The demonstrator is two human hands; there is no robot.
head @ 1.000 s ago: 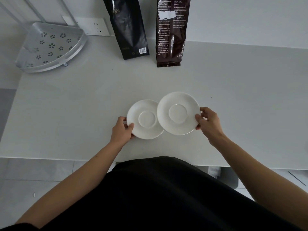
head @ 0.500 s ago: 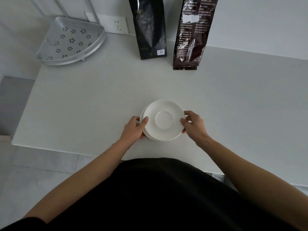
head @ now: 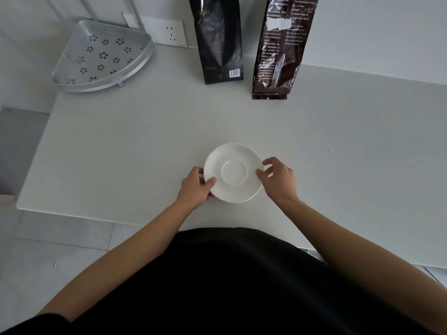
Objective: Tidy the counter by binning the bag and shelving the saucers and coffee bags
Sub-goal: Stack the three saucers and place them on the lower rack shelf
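Observation:
Two white saucers (head: 233, 172) lie stacked on the white counter (head: 121, 146) near its front edge; only the top one shows clearly. My left hand (head: 194, 187) grips the stack's left rim, thumb on top. My right hand (head: 278, 180) pinches the right rim with thumb and fingertips. A black coffee bag (head: 217, 39) and a brown coffee bag (head: 280, 49) stand upright against the back wall, apart from each other.
A perforated metal corner shelf (head: 101, 59) sits at the counter's back left corner, with a wall socket (head: 169, 32) beside it. The counter's left edge drops to a tiled floor (head: 55, 238). No bin is in view.
The two saucers lay side by side a second ago; the right one was set on top of the left one. Both hands stay on the stack's rims. The view shifted left.

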